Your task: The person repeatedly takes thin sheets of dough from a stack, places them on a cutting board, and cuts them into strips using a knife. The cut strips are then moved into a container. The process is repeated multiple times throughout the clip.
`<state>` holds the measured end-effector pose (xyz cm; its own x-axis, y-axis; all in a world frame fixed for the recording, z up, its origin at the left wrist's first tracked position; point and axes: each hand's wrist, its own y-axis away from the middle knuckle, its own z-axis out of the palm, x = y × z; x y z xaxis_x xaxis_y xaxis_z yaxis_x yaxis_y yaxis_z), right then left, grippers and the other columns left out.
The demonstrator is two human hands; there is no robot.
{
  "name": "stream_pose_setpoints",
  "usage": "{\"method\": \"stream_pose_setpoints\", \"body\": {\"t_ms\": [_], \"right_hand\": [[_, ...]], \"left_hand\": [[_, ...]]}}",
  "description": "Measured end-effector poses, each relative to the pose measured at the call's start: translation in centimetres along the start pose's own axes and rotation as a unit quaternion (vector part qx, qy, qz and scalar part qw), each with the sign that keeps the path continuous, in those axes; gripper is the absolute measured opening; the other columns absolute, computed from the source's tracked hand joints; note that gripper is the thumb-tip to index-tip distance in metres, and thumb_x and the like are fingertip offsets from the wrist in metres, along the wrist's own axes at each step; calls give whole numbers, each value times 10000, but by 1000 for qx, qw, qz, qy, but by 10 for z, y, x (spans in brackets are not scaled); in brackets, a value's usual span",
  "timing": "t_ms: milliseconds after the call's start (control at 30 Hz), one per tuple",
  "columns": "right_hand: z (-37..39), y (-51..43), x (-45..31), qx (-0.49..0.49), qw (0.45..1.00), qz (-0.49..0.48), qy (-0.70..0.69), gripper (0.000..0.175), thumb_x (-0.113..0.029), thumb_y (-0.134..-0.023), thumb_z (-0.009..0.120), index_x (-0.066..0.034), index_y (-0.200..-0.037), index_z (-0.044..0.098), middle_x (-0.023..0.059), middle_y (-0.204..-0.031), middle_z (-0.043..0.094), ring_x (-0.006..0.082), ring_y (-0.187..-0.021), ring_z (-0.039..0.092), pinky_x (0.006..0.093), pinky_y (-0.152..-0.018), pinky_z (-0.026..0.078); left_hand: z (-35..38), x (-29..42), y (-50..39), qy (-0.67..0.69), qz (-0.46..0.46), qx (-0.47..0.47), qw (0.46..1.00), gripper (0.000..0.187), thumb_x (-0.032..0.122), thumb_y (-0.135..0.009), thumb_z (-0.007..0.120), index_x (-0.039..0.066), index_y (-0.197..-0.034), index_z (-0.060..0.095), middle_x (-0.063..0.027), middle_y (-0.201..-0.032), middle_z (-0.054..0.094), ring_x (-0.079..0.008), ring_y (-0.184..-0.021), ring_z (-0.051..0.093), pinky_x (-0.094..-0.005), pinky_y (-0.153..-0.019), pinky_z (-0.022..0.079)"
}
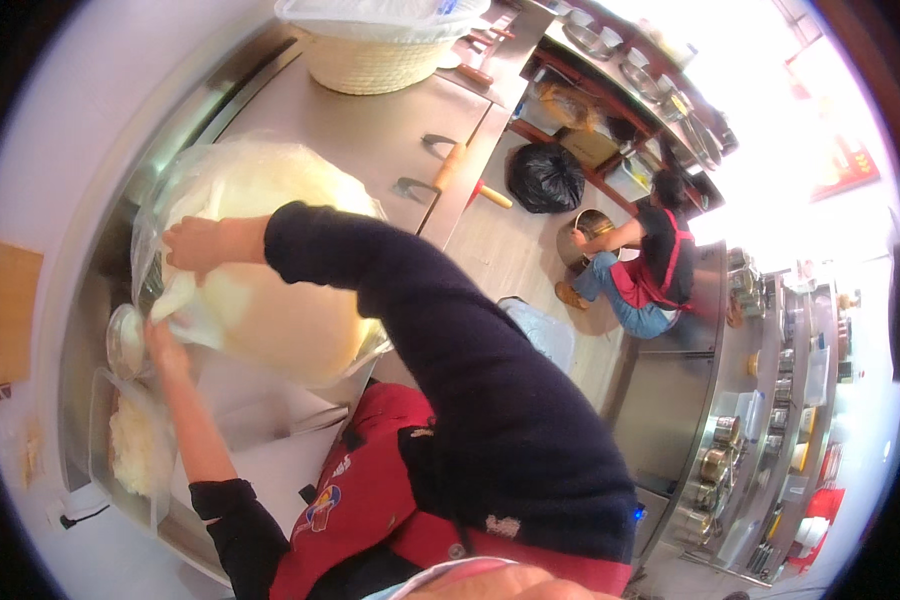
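A large mass of pale dough lies in clear plastic sheeting on the steel worktop. My right hand reaches across its far left side, fingers curled down over a fold of dough; the fingertips are partly hidden. Just below it, my left hand is at the lower end of a narrow pale strip, seemingly dough, pinching it, though the fingers are blurred. A round clear container with white contents stands right beside my left hand. Below that is a clear plastic tub holding a whitish, lumpy food.
A woven basket lined with plastic stands at the worktop's far end, near wooden-handled tools. A wooden rolling pin lies by the worktop's edge. A co-worker crouches at a metal pot, near a black bag.
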<state>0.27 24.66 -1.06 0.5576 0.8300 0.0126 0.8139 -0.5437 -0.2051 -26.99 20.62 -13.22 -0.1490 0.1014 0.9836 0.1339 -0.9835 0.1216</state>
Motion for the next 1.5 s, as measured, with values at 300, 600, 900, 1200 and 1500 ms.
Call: {"method": "stream_pose_setpoints", "body": {"t_ms": [300, 600, 900, 1200, 1500], "right_hand": [[25, -55, -12, 204, 973, 97, 43, 130, -231, -848, 586, -141, -850, 680, 85, -797, 664, 280, -796, 676, 422, -627, 516], [-29, -88, -43, 115, 986, 63, -104, 181, -228, -894, 533, -132, -957, 673, 107, -884, 690, 340, -844, 690, 465, -665, 540], [-50, -64, -13, 130, 957, 63, -251, 292, -305, -811, 691, -75, -990, 690, 148, -953, 700, 331, -861, 675, 423, -717, 540], [-125, 81, -123, -119, 896, -82, -420, 556, -452, -799, 767, -25, -1142, 672, 135, -999, 708, 253, -953, 656, 385, -853, 501], [-94, 146, -227, -185, 720, 76, -665, 485, -395, -878, 708, -2, -1158, 658, 115, -971, 693, 176, -893, 611, 343, -778, 505]], "left_hand": [[-50, -23, -56, -115, 69, -131, 982, 451, 216, -877, 674, -39, -1230, 554, -136, -1195, 572, -230, -1072, 555, -402, -925, 473], [16, -19, -41, -389, 112, 130, 905, 506, 259, -900, 697, -64, -1253, 533, -134, -1193, 603, -262, -1048, 579, -387, -902, 463], [17, 68, 15, -255, 194, 61, 945, 366, 165, -913, 644, -11, -1222, 554, -102, -1167, 577, -203, -910, 607, -343, -736, 522], [21, 275, 213, -377, -65, -313, 869, 391, 62, -823, 679, 88, -1191, 549, -33, -916, 658, -68, -650, 592, -230, -489, 434], [-92, 199, 317, -458, -162, -454, 747, 226, 130, -861, 653, 8, -1032, 569, -79, -652, 625, -166, -535, 644, -332, -543, 526]]}}
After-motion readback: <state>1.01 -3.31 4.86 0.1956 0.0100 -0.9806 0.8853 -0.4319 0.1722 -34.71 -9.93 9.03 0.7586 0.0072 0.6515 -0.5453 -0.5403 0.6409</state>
